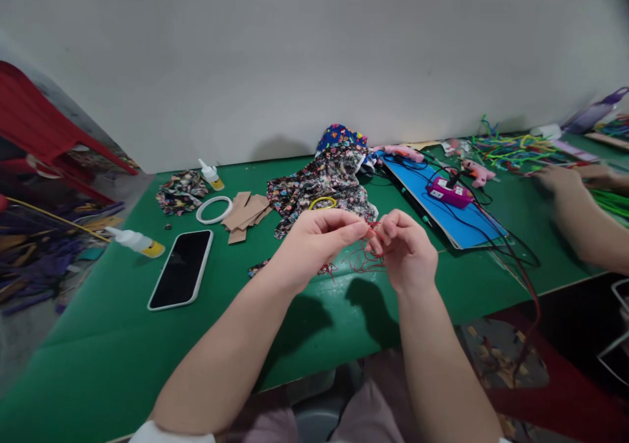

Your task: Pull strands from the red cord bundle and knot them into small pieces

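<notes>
My left hand [330, 238] and my right hand [409, 246] meet in front of me, raised over the green table. Thin red string [366, 259] runs between them, its loose ends hanging toward the tabletop. The left thumb and forefinger pinch the string. Curled fingers of the right hand close on it too, though the exact grip is partly hidden. Behind the hands lies a crumpled dark floral fabric [329, 179] with a yellow ring [322, 203] on it. Beside the fabric are several brown cardboard strips [246, 212].
On the left are a phone [181, 269], a white ring [214, 210], and two glue bottles [140, 242]. To the right, a purple power strip [449, 191] with cables rests on a blue folder [445, 217] near pink glue guns [477, 173]. A co-worker's hands [565, 184] are farther right.
</notes>
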Tool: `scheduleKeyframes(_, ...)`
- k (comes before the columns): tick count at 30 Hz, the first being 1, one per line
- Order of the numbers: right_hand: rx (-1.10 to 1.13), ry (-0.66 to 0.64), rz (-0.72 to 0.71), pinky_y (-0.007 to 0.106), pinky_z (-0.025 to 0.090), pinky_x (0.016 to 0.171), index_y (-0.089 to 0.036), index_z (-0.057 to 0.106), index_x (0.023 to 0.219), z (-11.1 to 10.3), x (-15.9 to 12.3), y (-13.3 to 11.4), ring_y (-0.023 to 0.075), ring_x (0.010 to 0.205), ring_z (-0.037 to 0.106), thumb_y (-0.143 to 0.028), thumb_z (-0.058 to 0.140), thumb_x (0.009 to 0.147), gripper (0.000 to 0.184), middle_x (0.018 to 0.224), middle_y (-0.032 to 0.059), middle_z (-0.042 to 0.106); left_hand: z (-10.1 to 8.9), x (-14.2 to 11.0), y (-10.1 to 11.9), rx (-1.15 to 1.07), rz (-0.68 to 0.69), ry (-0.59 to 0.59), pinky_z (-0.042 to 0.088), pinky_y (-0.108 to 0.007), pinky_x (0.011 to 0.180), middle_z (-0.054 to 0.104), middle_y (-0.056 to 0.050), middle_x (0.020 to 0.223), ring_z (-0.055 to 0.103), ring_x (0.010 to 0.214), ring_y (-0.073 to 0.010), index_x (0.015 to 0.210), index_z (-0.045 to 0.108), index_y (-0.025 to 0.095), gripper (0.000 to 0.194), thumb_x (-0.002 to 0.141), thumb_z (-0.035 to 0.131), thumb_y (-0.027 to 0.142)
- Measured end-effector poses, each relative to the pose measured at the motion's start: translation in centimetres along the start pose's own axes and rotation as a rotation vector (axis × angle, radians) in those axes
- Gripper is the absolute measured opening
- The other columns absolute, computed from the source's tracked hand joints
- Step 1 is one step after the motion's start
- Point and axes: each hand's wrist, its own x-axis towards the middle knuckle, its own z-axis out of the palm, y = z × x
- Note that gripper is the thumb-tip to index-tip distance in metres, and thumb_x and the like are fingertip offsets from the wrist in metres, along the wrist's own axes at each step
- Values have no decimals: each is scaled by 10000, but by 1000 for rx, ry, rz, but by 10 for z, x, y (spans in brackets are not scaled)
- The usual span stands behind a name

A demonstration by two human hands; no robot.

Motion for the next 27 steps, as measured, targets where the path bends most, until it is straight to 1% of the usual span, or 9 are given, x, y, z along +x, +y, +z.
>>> scheduleKeyframes(2,-19,-19,29,236,456,470,-196,427,608,2,-3,-2,77,427,417,-186,445,731,124,521,-67,360,-1,2,-2,12,-15,30,210,-211,393,419,61,405,264,362,-35,711,704,162,191,746,675,347)
scheduleKeyframes(5,-84,-62,41,228,457,449,-211,407,641,6,-7,-5,78,422,411,-317,484,827,228,513,-78,376,-1,3,-3,21,-37,119,164,-208,365,416,64,421,243,361,-31,735,696,160,221,729,683,380)
scheduleKeyframes(7,-164,-50,-27,214,468,468,-220,461,689,10,-10,-5,80,468,458,-377,543,831,228,550,-70,453,-1,4,-3,11,-23,177,177,-203,366,414,68,428,241,368,-30,745,691,162,224,725,684,384)
scheduleKeyframes(9,-254,-15,-130,198,493,515,-239,565,808,14,-14,-5,83,573,530,-343,638,783,130,663,-48,555,1,4,-2,2,13,208,239,-199,393,422,67,434,275,385,-34,733,690,167,203,725,686,370)
scheduleKeyframes(11,-307,34,-209,184,511,541,-265,629,916,19,-17,-5,82,648,566,-284,697,741,189,773,-29,611,3,3,-2,8,51,218,301,-199,432,443,63,444,336,413,-44,715,688,176,176,725,688,352)
scheduleKeyframes(13,-290,84,-238,178,514,523,-274,668,899,23,-19,-4,74,609,565,-264,690,751,150,746,-30,626,4,3,-2,29,71,222,338,-201,458,480,53,467,396,447,-56,709,688,182,159,725,688,340)
scheduleKeyframes(16,-212,161,-234,178,494,456,-267,691,801,25,-20,-3,68,506,535,-268,673,767,39,616,-42,603,6,2,-3,86,87,225,364,-201,473,550,33,524,455,491,-68,719,695,177,148,728,685,325)
scheduleKeyframes(23,-204,203,-210,203,489,420,-246,705,784,22,-19,-6,85,477,536,-281,693,740,57,586,-30,615,7,3,-7,216,145,213,428,-200,561,664,-2,680,540,612,-90,753,712,177,160,745,672,331)
scheduleKeyframes(27,-161,198,-176,202,507,430,-252,711,793,21,-18,-6,81,488,547,-313,707,722,94,619,-26,635,7,3,-9,254,171,235,437,-206,582,666,-4,677,547,626,-96,747,715,178,169,746,670,341)
